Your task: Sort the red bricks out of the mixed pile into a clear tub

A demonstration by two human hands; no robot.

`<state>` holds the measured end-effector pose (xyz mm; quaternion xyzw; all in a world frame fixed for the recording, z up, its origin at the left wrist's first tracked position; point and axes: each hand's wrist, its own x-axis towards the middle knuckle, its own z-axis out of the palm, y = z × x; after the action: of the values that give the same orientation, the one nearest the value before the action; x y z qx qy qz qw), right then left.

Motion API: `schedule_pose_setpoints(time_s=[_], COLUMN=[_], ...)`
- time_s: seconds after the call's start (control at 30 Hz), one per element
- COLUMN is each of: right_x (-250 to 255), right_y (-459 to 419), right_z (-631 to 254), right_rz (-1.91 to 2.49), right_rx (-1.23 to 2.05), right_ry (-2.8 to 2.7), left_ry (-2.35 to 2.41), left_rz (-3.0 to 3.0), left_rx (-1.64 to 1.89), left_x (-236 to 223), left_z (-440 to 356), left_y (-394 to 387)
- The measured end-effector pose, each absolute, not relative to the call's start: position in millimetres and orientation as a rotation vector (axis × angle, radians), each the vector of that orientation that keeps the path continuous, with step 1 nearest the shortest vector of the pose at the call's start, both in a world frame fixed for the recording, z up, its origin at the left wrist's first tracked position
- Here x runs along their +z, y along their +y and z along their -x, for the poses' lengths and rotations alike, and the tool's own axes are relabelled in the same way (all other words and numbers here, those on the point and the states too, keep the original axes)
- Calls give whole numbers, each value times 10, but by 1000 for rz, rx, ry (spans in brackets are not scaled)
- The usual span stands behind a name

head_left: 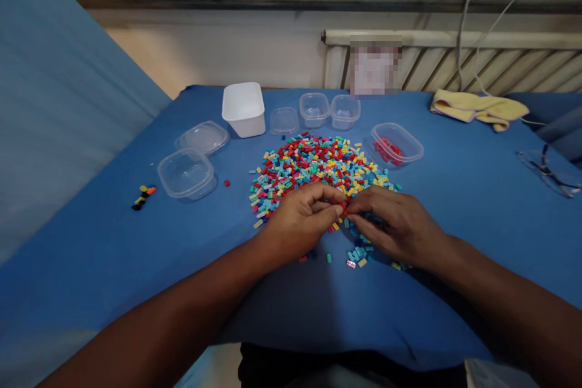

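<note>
Over the front of a heap of small toy building bricks (313, 160), my two hands meet. My left hand (302, 218) is closed, pinching a red brick (344, 210) between thumb and fingertips. From the other side, the thumb and fingers of my right hand (402, 224) close on the same red piece; whether it is one brick or more is too small to tell. Loose turquoise bricks (358, 253) lie just below my hands, partly in shadow. To the right of the heap, a clear tub (407, 144) contains several red bricks.
At the left are a clear tub (185, 173), its lid (207, 136) and some black, yellow and orange bricks (143, 197). A white tub (244, 110) and two small clear tubs (313, 110) stand at the back. Glasses (548, 171) and a yellow cloth (477, 108) lie right.
</note>
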<state>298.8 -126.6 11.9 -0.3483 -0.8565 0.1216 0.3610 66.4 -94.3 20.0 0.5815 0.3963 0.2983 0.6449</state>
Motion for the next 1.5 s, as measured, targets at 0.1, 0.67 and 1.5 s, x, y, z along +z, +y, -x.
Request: schedule_pose_setpoints(time_s=[0.1,0.67,1.5], right_x=[119,110,217], right_y=[-1269,-1264,-967], right_z=[-2984,-2992,-3417], right_rz=[887,960,1071], right_rx=[323,93,52], right_ry=[-2206,-2287,-2285], left_ry=[878,943,890], left_rz=[-1328,-1340,-2345], left_rx=[735,765,1085], left_x=[197,219,250], left_z=[-677,-696,-504], left_y=[-942,-956,-801])
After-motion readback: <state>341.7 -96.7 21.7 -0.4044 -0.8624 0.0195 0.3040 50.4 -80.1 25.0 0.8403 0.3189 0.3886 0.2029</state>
